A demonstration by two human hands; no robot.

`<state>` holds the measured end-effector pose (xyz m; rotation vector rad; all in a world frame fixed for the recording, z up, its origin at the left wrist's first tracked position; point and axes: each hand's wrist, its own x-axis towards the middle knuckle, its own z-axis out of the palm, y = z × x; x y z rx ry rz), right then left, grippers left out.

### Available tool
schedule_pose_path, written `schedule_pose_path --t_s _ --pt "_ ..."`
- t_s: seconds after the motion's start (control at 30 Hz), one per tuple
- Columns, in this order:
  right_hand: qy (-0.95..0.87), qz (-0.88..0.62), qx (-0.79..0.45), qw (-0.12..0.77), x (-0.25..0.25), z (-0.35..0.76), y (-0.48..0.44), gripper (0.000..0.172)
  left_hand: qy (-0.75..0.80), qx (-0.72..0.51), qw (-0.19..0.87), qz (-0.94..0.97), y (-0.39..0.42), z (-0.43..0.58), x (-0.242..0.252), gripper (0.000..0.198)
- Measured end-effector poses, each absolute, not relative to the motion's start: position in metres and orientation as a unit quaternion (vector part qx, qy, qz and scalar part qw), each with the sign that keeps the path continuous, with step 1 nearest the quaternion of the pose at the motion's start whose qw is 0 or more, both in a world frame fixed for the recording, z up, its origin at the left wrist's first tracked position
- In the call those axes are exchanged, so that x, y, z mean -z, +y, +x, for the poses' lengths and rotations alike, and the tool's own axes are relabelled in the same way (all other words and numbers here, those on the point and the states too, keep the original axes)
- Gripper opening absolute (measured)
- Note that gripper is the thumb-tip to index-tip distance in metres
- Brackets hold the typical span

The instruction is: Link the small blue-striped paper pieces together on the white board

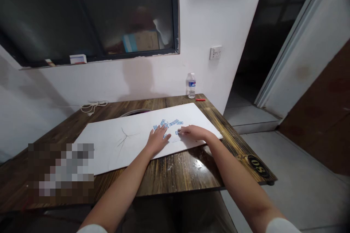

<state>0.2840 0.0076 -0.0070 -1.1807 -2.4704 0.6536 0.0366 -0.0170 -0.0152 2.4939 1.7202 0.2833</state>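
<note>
Blue-striped pieces (174,123) lie bunched on our white board (104,149), partly aligned — our left hand (158,140) rests spread over some; whether our right hand (193,132) pinches the stray piece (177,133), we cannot tell.

The left bare hand (157,140) lies spread over small blue-and-white rectangular pieces (174,123) on a long flat white board (105,145); the right bare hand (193,132) touches down beside them, its grip unclear. Beyond the board, a clear blue-labelled plastic bottle (191,85) and slim red stick (200,99) share the dark-brown wooden counter (175,178).
</note>
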Motion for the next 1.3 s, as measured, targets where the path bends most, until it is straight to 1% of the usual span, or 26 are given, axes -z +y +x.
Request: schedule_pose_path --t_s 0.07,0.17,0.23,0.3,0.37,0.47,0.53,0.63,0.7,0.8,0.9,0.97,1.13,1.2,1.3 --pt "-0.871 -0.386 -0.248 0.172 0.007 0.279 0.007 0.035 0.538 -0.099 0.065 0.835 -0.017 0.037 0.014 0.055" --pt "-0.868 -0.396 -0.229 0.194 0.013 0.273 0.01 0.041 0.472 -0.113 0.089 0.87 -0.018 0.037 0.012 0.052" --pt "-0.871 -0.402 -0.217 0.181 0.017 0.272 0.011 0.041 0.413 -0.116 0.109 0.897 -0.018 0.035 0.009 0.05" --pt "-0.877 -0.407 -0.201 0.16 0.02 0.272 0.012 0.037 0.36 -0.117 0.128 0.917 -0.018 0.033 0.005 0.048" --pt "-0.878 -0.418 -0.17 0.157 0.02 0.274 0.011 0.033 0.329 -0.119 0.139 0.926 -0.019 0.031 0.001 0.046" --pt "-0.872 -0.435 -0.139 0.174 0.014 0.28 0.01 0.027 0.336 -0.121 0.141 0.923 -0.022 0.027 -0.007 0.046" --pt "-0.87 -0.433 -0.149 0.184 0.008 0.286 0.011 0.021 0.364 -0.121 0.135 0.914 -0.025 0.023 -0.012 0.048" --pt "-0.865 -0.406 -0.224 0.19 0.001 0.298 0.014 0.015 0.415 -0.127 0.12 0.893 -0.026 0.018 -0.016 0.048" --pt "-0.867 -0.38 -0.276 0.168 0.0 0.302 0.015 0.015 0.447 -0.129 0.109 0.878 -0.026 0.015 -0.016 0.047" --pt "-0.88 -0.346 -0.303 0.116 0.003 0.299 0.013 0.023 0.474 -0.126 0.092 0.867 -0.023 0.012 -0.014 0.046" --pt "-0.899 -0.333 -0.264 0.103 0.007 0.284 0.009 0.041 0.468 -0.123 0.087 0.871 -0.02 0.011 -0.009 0.047" --pt "-0.906 -0.343 -0.224 0.104 0.009 0.274 0.005 0.047 0.451 -0.122 0.092 0.879 -0.018 0.01 -0.005 0.048" --pt "-0.898 -0.391 -0.141 0.147 0.014 0.263 0.002 0.05 0.406 -0.152 0.126 0.892 -0.019 0.009 -0.009 0.047" --pt "-0.885 -0.412 -0.135 0.169 0.016 0.263 0.002 0.049 0.357 -0.142 0.176 0.907 -0.022 0.01 -0.017 0.044" --pt "-0.867 -0.439 -0.129 0.199 0.017 0.263 0.002 0.045 0.315 -0.087 0.273 0.905 -0.025 0.008 -0.027 0.042"
